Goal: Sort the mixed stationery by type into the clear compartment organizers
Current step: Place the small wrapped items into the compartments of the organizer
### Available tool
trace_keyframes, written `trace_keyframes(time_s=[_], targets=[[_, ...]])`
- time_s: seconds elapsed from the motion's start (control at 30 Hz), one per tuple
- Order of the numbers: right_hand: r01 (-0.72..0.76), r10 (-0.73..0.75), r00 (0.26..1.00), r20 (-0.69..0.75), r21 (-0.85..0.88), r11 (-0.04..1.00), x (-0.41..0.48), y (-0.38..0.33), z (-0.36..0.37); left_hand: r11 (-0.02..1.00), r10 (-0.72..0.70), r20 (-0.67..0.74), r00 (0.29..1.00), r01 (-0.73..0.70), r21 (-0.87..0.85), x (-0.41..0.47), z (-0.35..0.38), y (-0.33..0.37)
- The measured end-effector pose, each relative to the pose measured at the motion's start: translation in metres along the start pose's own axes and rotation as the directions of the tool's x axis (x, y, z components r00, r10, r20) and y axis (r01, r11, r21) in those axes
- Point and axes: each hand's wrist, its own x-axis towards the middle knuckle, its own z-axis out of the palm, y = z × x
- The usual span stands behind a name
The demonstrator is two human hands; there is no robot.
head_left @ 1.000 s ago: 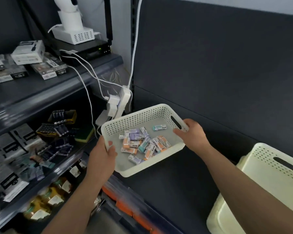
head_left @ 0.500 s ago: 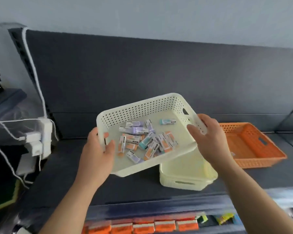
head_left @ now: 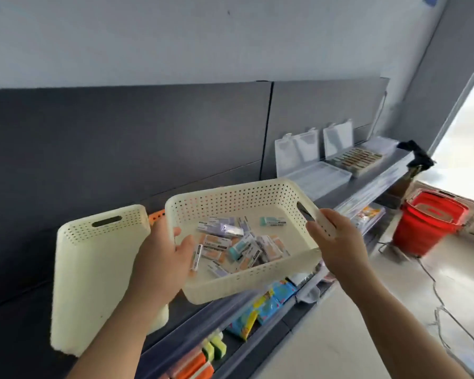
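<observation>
grip is two-handed: the left hand (head_left: 162, 255) wraps the left wall of the cream perforated basket (head_left: 230, 192), thumb lying inside over the rim, and the right hand (head_left: 340, 247) curls round the right end at the handle slot. both hands are closed on it. the basket hangs in the air, tipped toward the person, in front of the dark shelf (head_left: 331, 196). it is well apart from the nearer organizer (head_left: 316, 173) and the farther organizer (head_left: 357, 158), which sit open along the shelf to the right.

the load is a loose heap of small sleeved blocks (head_left: 241, 244), probably erasers, gathered toward the near side. they look light, stiff and smooth in their wrappers, so they will likely slide with any tilt. the basket itself seems light and a little flexible, best carried level by both ends. single blocks should suit a pinch across the short sides.

labels are too blurred to read, so how many types are mixed cannot be told. the left hand hides the basket's near left corner. the farther organizer looks filled in rows; the nearer one's cells cannot be made out. a second cream basket (head_left: 93, 269) stands on edge at the left.
</observation>
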Motion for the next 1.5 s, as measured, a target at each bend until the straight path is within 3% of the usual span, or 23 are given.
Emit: trace_keyframes(time_s=[0.23,0.47,0.87,1.23,1.5], targets=[[-0.095,0.093,0.995,-0.031,-0.068,0.993,0.074,0.082,-0.096,1.0,-0.025,0.134,0.991,0.025,-0.002,0.028,0.153,0.057],[-0.151,0.159,0.985,0.071,-0.11,0.982,0.161,0.147,-0.132,0.99,-0.121,0.207,0.971,0.103,0.096,0.07,0.256,0.073],[-0.088,0.14,0.922,0.362,-0.155,0.984,0.315,0.201,-0.049,0.948,-0.222,-0.027,0.975,0.223,0.229,0.19,0.304,0.058],[0.0,0.07,0.831,0.551,-0.126,0.992,0.421,0.218,0.04,0.787,-0.373,-0.162,0.914,0.404,0.466,0.269,0.313,0.047],[0.114,0.027,0.738,0.674,-0.164,0.98,0.456,0.244,0.074,0.695,-0.487,-0.229,0.843,0.533,0.483,0.283,0.337,0.021]])
